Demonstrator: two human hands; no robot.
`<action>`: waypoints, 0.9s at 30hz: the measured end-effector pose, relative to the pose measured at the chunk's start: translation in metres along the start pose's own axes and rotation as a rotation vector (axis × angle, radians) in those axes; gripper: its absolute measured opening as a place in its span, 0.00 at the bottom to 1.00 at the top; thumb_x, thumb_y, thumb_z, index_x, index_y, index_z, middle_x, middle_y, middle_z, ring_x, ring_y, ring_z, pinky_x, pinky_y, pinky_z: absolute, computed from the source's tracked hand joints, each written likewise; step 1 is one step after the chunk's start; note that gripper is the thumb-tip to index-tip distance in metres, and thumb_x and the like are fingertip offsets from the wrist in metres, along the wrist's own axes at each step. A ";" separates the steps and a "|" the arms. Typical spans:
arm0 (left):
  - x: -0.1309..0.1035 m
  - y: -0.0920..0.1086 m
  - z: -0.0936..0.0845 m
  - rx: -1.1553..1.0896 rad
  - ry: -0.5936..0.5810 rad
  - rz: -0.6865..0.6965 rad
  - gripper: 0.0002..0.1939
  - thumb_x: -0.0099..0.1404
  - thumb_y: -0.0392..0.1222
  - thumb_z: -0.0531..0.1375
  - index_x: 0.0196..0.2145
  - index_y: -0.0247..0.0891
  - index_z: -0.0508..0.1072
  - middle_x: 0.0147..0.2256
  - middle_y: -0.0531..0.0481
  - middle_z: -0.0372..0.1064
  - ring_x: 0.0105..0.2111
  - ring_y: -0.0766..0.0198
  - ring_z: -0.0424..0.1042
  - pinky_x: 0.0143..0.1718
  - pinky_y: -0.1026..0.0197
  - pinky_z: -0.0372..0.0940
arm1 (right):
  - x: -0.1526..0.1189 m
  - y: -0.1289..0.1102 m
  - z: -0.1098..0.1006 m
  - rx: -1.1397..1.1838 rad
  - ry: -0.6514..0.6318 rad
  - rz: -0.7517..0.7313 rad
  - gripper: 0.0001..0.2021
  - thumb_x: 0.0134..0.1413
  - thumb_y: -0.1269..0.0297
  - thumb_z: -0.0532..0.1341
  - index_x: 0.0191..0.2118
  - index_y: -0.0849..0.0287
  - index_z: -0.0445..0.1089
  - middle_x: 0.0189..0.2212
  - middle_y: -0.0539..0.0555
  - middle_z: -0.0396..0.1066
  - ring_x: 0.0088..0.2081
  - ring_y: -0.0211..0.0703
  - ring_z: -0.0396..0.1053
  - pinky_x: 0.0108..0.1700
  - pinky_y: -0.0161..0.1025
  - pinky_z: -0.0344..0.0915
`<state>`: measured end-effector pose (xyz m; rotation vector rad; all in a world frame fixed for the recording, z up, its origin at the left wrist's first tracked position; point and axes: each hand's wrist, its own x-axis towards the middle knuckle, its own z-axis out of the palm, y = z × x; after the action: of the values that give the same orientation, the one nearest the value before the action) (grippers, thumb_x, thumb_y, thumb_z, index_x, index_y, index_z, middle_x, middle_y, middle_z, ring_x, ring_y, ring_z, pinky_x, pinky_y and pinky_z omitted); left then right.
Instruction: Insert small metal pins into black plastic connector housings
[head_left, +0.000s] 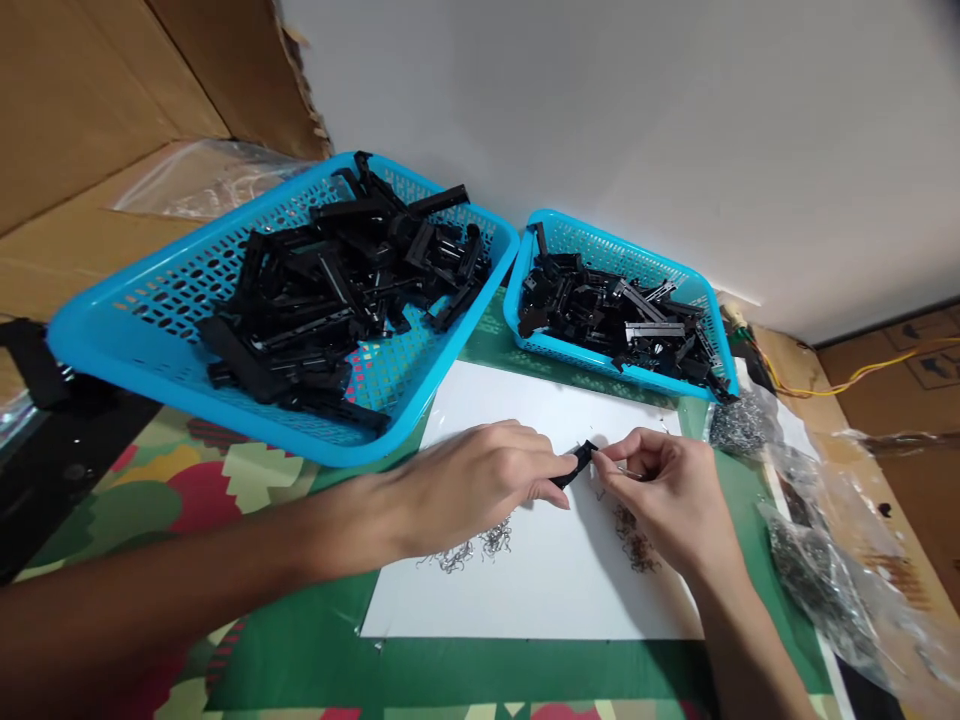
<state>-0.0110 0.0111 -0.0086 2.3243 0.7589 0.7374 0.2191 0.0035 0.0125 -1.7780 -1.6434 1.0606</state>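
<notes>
My left hand point(495, 478) is closed around a small black plastic part point(576, 466), held just above a white sheet point(555, 590). At the far end of that part, my right hand point(667, 490) has thumb and forefinger pinched together. Whatever sits between those fingertips is too small to make out. On the sheet lie two piles of tiny bent metal wires: one pile point(465, 553) by my left wrist, and a browner pile point(636, 545) partly under my right hand.
A large blue basket point(330, 455) of black plastic parts stands at the back left, a smaller blue basket point(600, 352) of similar parts to its right. Plastic bags of metal bits point(814, 570) lie along the right edge. Yellow and red wires point(832, 388) run behind them.
</notes>
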 end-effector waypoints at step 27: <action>0.000 -0.001 0.000 -0.068 0.089 -0.018 0.13 0.69 0.29 0.67 0.51 0.27 0.81 0.34 0.45 0.82 0.34 0.58 0.78 0.38 0.60 0.68 | -0.003 0.000 -0.010 -0.114 -0.085 -0.101 0.15 0.60 0.53 0.66 0.30 0.61 0.78 0.17 0.45 0.56 0.21 0.34 0.49 0.23 0.34 0.45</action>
<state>-0.0111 0.0116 -0.0095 2.2335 0.7802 0.8504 0.2267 0.0019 0.0188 -1.7206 -1.8588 1.0282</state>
